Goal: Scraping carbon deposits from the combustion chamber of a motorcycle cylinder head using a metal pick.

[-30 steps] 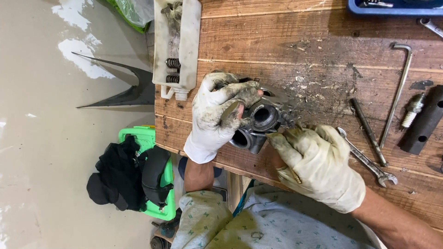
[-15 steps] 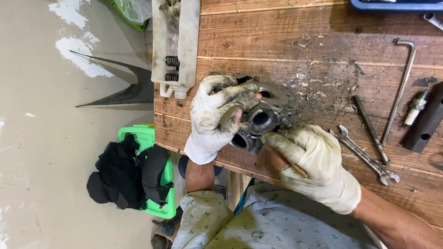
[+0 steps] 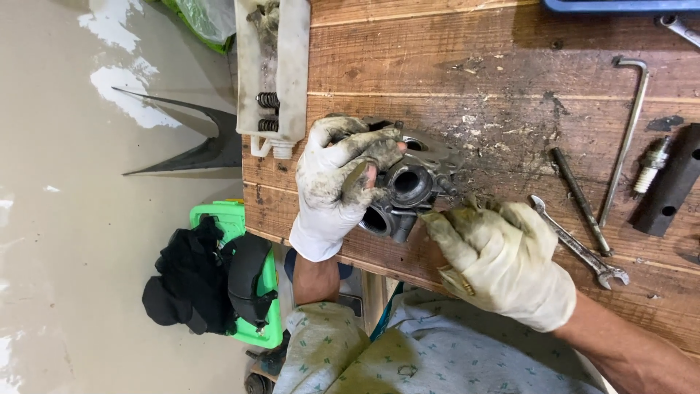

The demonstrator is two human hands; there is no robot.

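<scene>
A grimy grey metal engine casting [image 3: 412,182] with round ports lies on the worn wooden bench [image 3: 467,80] near its front edge. My left hand [image 3: 339,182], in a dirty white glove, wraps over the casting's left side, fingers curled on its top. My right hand [image 3: 503,255], also gloved, rests against the casting's near right corner. It is closed on a thin brownish tool [image 3: 458,281], of which only a short end shows below the fingers. Grit and scrapings lie on the wood just right of the casting.
A white plastic tray [image 3: 292,66] with springs stands at the bench's left end. To the right lie a spanner [image 3: 580,244], a dark rod [image 3: 580,201], an L-shaped bar [image 3: 627,138], a spark plug [image 3: 652,164] and a black tube [image 3: 674,182]. A green stool [image 3: 219,216] with black cloth stands on the floor.
My right hand has slid left and up against the casting. My left fingers have shifted their hold on its top; the casting stays in place.
</scene>
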